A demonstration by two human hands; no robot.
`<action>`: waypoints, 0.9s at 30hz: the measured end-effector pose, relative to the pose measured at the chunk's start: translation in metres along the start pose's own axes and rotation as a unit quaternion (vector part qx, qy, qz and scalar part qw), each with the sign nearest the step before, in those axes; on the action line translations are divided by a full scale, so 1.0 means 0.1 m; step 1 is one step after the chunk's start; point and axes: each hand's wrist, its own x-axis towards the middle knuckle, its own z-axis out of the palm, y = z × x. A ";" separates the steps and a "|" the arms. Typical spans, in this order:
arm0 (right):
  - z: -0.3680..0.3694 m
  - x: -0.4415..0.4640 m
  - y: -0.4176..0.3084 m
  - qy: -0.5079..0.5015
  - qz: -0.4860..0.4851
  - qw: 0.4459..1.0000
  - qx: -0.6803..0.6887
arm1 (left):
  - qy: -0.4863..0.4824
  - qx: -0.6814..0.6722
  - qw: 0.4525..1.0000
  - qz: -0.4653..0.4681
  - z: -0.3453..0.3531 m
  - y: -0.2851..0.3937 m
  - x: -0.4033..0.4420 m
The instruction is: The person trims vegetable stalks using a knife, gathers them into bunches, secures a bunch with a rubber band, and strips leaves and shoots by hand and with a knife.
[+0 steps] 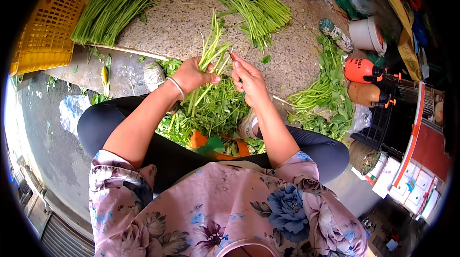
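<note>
My left hand (192, 76), with a bangle at the wrist, is closed round a small bunch of green stems (209, 56) that points up and away from me. Just right of it, my right hand (249, 79) grips a small knife (231, 53) whose tip is close to the stems. Beneath both hands lies a heap of loose leaves (218, 113) between my legs. Farther off on the speckled stone slab (187, 27) are two piles of trimmed stems, one at the left (112, 10) and one at the right (256, 10).
A yellow crate (55, 17) stands at the upper left. Leafy stems (326, 94) lie to the right, beside a red spray bottle (359, 70), a brown one (365, 94) and a white bucket (366, 34). A clear plastic bag (74, 113) lies left of my knee.
</note>
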 end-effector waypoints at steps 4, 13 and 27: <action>-0.15 0.07 0.12 -0.011 0.029 0.999 0.012 | 0.001 -0.008 1.000 -0.010 -0.02 0.02 -0.02; -0.84 0.82 0.39 0.222 -0.023 0.906 -0.361 | 0.020 -0.077 0.993 -0.087 -0.20 -0.09 -0.03; -0.86 1.68 0.19 0.395 0.012 0.772 -0.498 | 0.093 -0.222 0.967 -0.083 -0.25 0.07 0.03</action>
